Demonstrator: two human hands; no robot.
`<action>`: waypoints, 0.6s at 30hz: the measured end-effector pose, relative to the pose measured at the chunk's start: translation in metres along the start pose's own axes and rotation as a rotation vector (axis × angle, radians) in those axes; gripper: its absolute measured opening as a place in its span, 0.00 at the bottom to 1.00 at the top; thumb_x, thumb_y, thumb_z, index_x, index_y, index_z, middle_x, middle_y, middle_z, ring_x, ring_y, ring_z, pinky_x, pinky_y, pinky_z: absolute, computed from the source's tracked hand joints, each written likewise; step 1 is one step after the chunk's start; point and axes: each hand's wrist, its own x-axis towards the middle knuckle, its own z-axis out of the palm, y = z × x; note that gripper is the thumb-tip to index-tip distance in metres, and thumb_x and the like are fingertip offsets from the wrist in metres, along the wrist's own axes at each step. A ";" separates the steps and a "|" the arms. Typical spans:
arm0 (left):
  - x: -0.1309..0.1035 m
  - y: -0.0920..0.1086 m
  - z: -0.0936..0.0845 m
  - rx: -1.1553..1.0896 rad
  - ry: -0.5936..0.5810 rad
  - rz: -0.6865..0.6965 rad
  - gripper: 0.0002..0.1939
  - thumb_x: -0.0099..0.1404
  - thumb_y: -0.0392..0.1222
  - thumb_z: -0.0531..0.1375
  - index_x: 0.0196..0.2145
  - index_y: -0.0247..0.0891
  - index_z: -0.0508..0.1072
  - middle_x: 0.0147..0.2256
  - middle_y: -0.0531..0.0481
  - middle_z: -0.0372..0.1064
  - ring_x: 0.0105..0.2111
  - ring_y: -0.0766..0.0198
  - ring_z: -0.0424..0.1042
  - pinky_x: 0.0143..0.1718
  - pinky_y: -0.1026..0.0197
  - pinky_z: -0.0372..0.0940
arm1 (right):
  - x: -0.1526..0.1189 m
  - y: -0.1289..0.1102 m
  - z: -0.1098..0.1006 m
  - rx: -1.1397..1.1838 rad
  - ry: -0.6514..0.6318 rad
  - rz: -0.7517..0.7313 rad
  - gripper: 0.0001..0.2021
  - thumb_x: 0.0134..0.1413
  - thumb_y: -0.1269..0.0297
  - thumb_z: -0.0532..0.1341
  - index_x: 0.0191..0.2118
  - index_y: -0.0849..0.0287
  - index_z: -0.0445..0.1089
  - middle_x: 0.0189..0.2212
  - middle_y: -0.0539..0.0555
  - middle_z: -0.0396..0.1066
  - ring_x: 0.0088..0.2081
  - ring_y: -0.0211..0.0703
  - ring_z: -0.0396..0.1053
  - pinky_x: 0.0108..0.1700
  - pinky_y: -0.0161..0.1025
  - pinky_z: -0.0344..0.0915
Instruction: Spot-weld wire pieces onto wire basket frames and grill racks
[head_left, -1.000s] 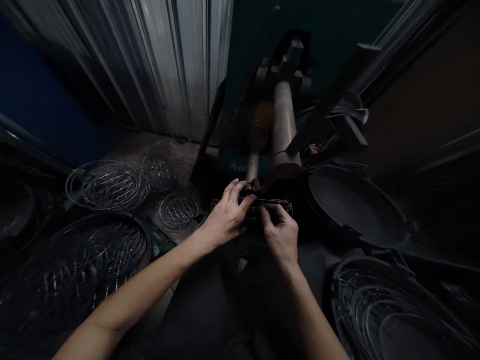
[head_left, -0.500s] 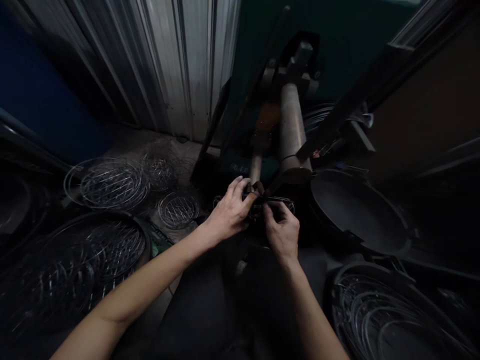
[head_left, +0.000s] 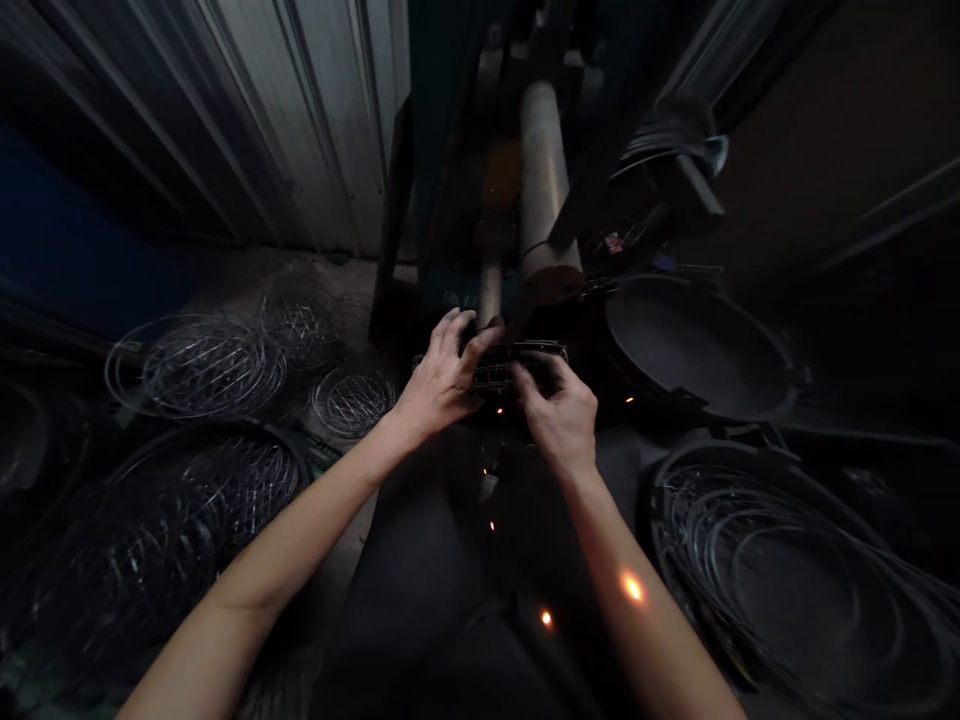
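A dark wire rack (head_left: 495, 375) lies between my hands, just below the thin metal rod (head_left: 490, 290) of a machine. My left hand (head_left: 435, 390) grips the rack's left side, its upper fingers raised near the rod's tip. At the right side, my right hand (head_left: 559, 415) pinches the rack's edge between thumb and curled fingers. Both hands partly cover the rack, and its far side is lost in shadow. Glowing sparks (head_left: 546, 619) fly below the rack and in front of my right forearm.
A thick metal cylinder (head_left: 544, 185) juts out above the rack. On the left are round wire grids (head_left: 214, 365) and a filled tub (head_left: 304, 465). A round dark pan (head_left: 697, 345) and a tub of wire rings (head_left: 660, 520) stand on the right. Corrugated metal (head_left: 300, 120) stands behind.
Bright sparks have appeared beneath the rack. The view has shifted, so the machine appears higher and further left. Both hands stay at the rack, now a little further apart.
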 end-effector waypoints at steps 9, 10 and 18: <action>-0.025 0.035 -0.037 -0.117 -0.031 0.112 0.38 0.52 0.44 0.66 0.57 0.43 0.54 0.58 0.40 0.45 0.61 0.43 0.46 0.57 0.38 0.55 | -0.045 0.042 -0.140 -0.162 0.344 0.156 0.16 0.46 0.52 0.64 0.38 0.58 0.72 0.37 0.60 0.72 0.37 0.45 0.70 0.40 0.43 0.65; -0.028 0.042 -0.046 -0.152 -0.009 0.105 0.40 0.50 0.47 0.67 0.56 0.42 0.53 0.57 0.40 0.47 0.60 0.43 0.48 0.57 0.39 0.55 | -0.049 0.044 -0.153 -0.167 0.373 0.165 0.17 0.45 0.52 0.65 0.37 0.59 0.72 0.36 0.61 0.73 0.36 0.45 0.70 0.38 0.43 0.65; -0.084 0.042 -0.032 -0.509 -0.160 -0.615 0.48 0.44 0.58 0.69 0.55 0.43 0.47 0.50 0.41 0.62 0.49 0.51 0.68 0.46 0.48 0.67 | -0.081 0.068 -0.202 -0.230 0.429 0.188 0.17 0.44 0.56 0.63 0.37 0.63 0.72 0.32 0.57 0.73 0.29 0.40 0.68 0.29 0.37 0.64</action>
